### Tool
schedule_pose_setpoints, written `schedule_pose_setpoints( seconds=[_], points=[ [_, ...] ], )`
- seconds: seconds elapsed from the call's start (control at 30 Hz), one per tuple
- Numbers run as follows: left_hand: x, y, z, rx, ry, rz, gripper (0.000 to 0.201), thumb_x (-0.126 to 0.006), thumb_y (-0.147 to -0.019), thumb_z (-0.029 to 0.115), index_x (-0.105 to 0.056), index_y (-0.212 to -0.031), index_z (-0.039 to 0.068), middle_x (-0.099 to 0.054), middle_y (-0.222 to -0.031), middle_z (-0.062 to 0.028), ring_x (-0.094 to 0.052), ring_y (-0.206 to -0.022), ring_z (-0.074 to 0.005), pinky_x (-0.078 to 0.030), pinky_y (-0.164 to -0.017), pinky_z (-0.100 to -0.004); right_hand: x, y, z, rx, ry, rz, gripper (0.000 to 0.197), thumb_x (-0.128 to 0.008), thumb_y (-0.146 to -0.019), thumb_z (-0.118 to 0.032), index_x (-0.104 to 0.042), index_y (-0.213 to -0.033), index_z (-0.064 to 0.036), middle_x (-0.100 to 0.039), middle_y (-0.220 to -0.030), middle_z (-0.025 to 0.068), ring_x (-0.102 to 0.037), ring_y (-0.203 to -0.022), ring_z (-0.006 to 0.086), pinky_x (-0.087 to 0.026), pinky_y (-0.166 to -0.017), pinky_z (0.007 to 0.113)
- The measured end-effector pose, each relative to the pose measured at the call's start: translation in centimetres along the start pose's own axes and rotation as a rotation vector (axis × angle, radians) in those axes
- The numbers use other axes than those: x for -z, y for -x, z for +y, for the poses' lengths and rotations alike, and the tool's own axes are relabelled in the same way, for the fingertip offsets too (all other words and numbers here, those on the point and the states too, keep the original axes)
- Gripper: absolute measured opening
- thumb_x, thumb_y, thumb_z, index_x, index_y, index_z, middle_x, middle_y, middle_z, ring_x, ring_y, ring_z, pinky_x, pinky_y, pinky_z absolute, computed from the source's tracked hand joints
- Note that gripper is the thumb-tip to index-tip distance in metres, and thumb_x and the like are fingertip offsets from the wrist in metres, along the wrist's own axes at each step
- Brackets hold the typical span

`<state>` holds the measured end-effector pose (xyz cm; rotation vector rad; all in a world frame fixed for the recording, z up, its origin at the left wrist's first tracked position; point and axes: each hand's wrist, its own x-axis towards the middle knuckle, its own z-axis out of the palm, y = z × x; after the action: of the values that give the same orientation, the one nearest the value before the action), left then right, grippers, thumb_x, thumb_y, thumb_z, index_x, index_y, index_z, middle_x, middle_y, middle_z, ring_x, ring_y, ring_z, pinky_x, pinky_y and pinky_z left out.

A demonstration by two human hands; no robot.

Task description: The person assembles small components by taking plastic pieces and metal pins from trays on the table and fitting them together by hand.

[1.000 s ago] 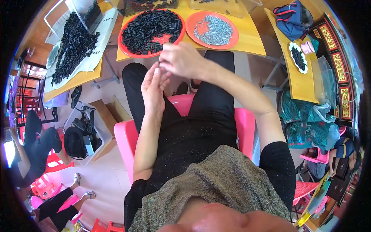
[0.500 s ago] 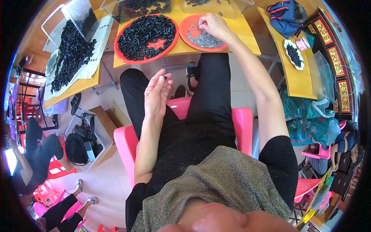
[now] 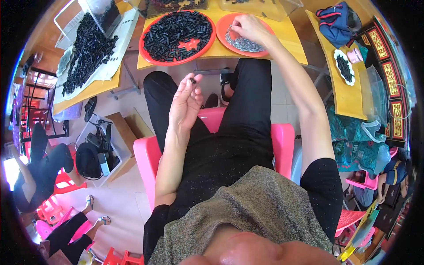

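My left hand [image 3: 186, 102] is raised over my lap, thumb and fingers pinching a small black piece [image 3: 193, 81]. My right hand [image 3: 250, 28] reaches to the table with its fingertips pinched together at the small silvery metal parts [image 3: 244, 44] heaped on an orange-red plate [image 3: 268, 29]. What those fingertips hold is too small to make out. To the left of that plate, a red round tray [image 3: 213, 35] carries a big heap of short black tube-like pieces [image 3: 176, 33].
Clear bins [image 3: 254, 9] stand behind the plates. More black pieces [image 3: 88, 51] lie on white paper on the left table. At right are a white dish [image 3: 351, 79] of black pieces and a blue bag [image 3: 335, 26]. Another person [image 3: 42, 168] sits at left. I sit in a pink chair [image 3: 282, 141].
The view has shifted slightly, moving the scene rightward. My left hand has turned a little, showing the black piece more plainly. My right hand stays at the plate of metal parts.
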<state>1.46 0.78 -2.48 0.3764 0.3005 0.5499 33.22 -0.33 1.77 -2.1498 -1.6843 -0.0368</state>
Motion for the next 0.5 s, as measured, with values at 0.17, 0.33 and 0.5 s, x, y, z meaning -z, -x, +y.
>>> schedule_pose_setpoints(
  seconds=[0.17, 0.33, 0.5],
  points=[
    [0.1, 0.0, 0.0, 0.003, 0.065, -0.006, 0.018, -0.052, -0.095, 0.016, -0.052, -0.113, 0.010, -0.060, -0.112, -0.0047, -0.054, -0.074, -0.0079, -0.046, -0.064, -0.0199, 1.6, 6.2, -8.4, -0.103, -0.648, -0.029, 0.018, -0.068, -0.078, -0.018, -0.066, -0.082, -0.0014, -0.068, -0.074, 0.0078, -0.066, -0.072, 0.0128, -0.051, -0.067, 0.027],
    [-0.2, 0.1, -0.4, -0.038, -0.042, 0.020, 0.020, -0.052, -0.095, 0.016, -0.052, -0.114, 0.009, -0.060, -0.103, -0.0029, -0.054, -0.072, -0.0076, -0.046, -0.064, -0.0203, 0.7, 10.5, -14.6, 0.071, -0.897, -0.058, 0.010, -0.068, -0.082, -0.007, -0.066, -0.089, -0.0002, -0.067, -0.079, 0.0019, -0.060, -0.068, 0.0041, -0.049, -0.061, 0.020],
    [-0.8, 0.2, -0.8, -0.156, -0.175, 0.119, 0.018, -0.054, -0.094, 0.013, -0.054, -0.111, 0.007, -0.060, -0.092, -0.0012, -0.055, -0.071, -0.0071, -0.045, -0.062, -0.0193, -0.4, 10.6, -15.3, -0.007, -0.955, -0.063, 0.016, -0.067, -0.082, -0.004, -0.062, -0.096, 0.0018, -0.069, -0.085, 0.0070, -0.064, -0.078, 0.0077, -0.051, -0.070, 0.022]
  ],
)
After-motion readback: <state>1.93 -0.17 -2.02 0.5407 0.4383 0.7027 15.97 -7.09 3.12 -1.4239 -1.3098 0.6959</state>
